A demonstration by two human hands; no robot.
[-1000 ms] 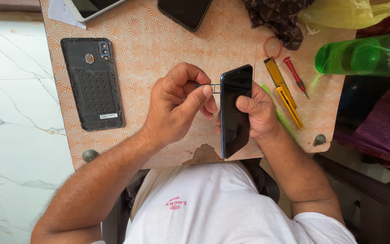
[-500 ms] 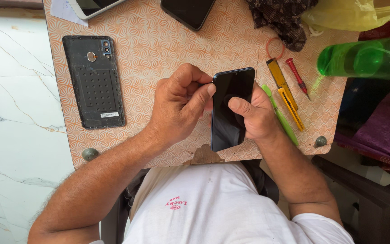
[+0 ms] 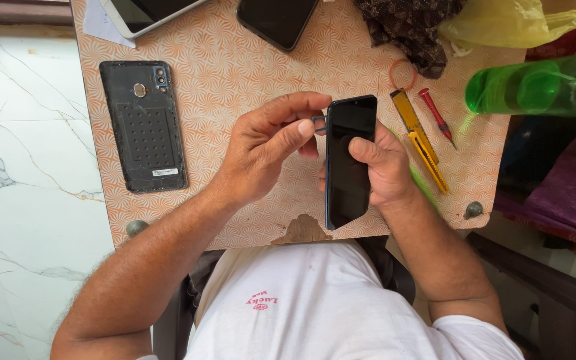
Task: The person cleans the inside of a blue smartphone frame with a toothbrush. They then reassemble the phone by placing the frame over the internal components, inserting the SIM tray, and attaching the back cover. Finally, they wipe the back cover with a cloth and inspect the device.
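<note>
My right hand [image 3: 385,170] grips a dark smartphone [image 3: 348,167] upright above the table's near edge, thumb across its black screen. My left hand [image 3: 265,150] pinches a small thin metal piece [image 3: 319,121] between thumb and forefinger, right at the phone's upper left side edge. I cannot tell whether the piece is a pin or a small tray.
A black phone back cover [image 3: 145,133] lies on the left of the orange patterned table [image 3: 235,60]. Another dark phone [image 3: 278,20] and a white-edged device [image 3: 145,13] sit at the far edge. A yellow cutter [image 3: 420,140], red screwdriver [image 3: 437,117], dark cloth [image 3: 408,27] and green bottle [image 3: 541,87] are on the right.
My left hand, pressed against the phone's side half a second ago, has drawn back a little, and the small metal piece now shows at the edge. The phone stands straighter.
</note>
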